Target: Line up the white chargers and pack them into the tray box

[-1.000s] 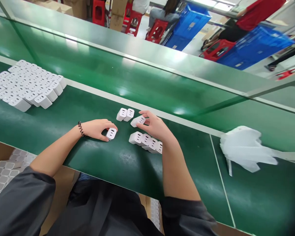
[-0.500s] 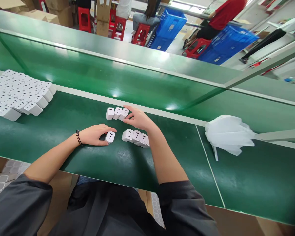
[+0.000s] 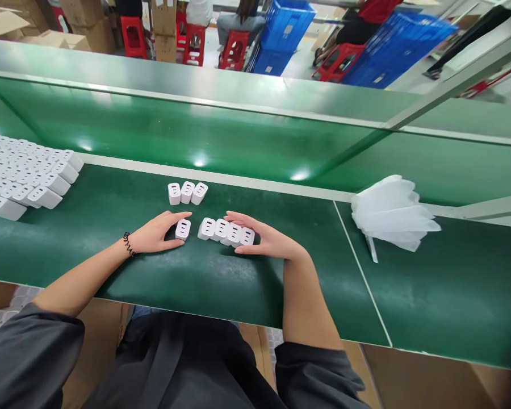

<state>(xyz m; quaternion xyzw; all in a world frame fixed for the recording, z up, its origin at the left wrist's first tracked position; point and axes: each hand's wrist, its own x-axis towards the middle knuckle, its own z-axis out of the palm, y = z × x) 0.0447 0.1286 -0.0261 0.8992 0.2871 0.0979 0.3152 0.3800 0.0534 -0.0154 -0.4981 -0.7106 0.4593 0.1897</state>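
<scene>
A single white USB charger (image 3: pixel 183 229) stands on the green bench top, ports facing up. My left hand (image 3: pixel 154 233) has its thumb and fingers curved around that charger from the left. To its right stands a slanting row of several like chargers (image 3: pixel 221 229). At the right end of this row, my right hand (image 3: pixel 272 240) grips the chargers between thumb and fingers. Farther back, a group of three chargers (image 3: pixel 187 192) stands apart from both hands. The palm side of each hand is partly hidden.
Many white chargers (image 3: pixel 25 170) stand packed at the far left. A fanned stack of thin white bags or sheets (image 3: pixel 394 213) lies at right. A green partition (image 3: pixel 238 142) runs along the back. Beyond it are seated people, red stools (image 3: pixel 234 50) and blue crates (image 3: pixel 281 34).
My right hand has left the back group of three chargers and come forward to the right end of the front row. My left hand remains at the single charger.
</scene>
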